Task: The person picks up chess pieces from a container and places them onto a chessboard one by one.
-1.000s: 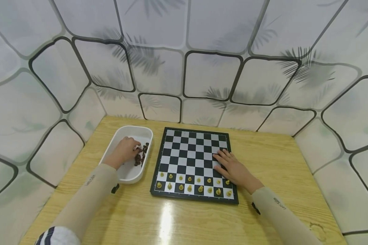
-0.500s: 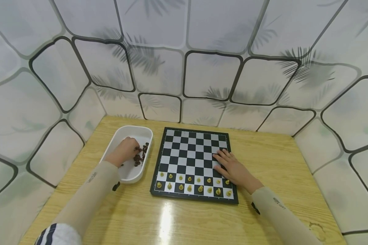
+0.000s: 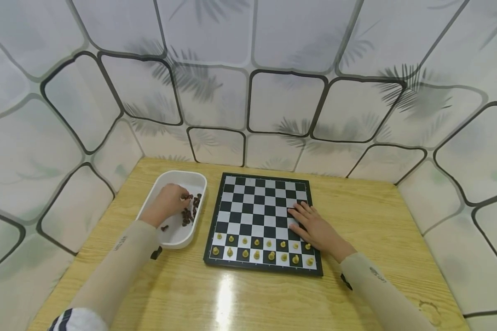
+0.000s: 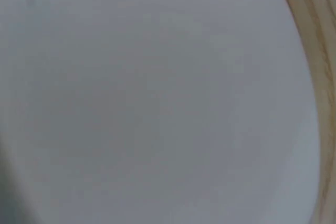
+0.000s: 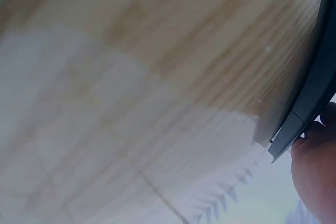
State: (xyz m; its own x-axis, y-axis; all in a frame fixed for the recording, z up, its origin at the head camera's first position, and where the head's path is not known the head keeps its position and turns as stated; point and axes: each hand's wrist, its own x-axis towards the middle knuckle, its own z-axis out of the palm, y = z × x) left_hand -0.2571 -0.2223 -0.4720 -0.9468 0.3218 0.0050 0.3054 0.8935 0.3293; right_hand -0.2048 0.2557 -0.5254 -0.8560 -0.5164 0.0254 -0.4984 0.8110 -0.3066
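My left hand [image 3: 167,202] is inside the white tray [image 3: 144,202], fingers bent down over a group of dark brown chess pieces [image 3: 186,217]. One dark chess piece [image 3: 189,196] shows between its fingertips and thumb. Another small dark piece lies apart near the tray's front. On the right side of the chessboard [image 3: 262,265], my right hand [image 3: 316,230] rests with fingers spread and nearly straight. Yellow chess pieces [image 3: 257,254] stand in two rows across the board's near side. The left wrist view shows only the tray's pale surface [image 4: 168,98].
The wooden table [image 3: 356,207] bears the tray on the left and the board in the middle. Patterned walls [image 3: 219,99] rise behind and at both sides. In the right wrist view, the board's dark edge [image 5: 310,87] runs beside a finger [image 5: 315,171].
My left hand shifts slightly among the dark pieces, and a loose piece by its wrist comes into fuller view. The right hand and the yellow pieces stay in place.
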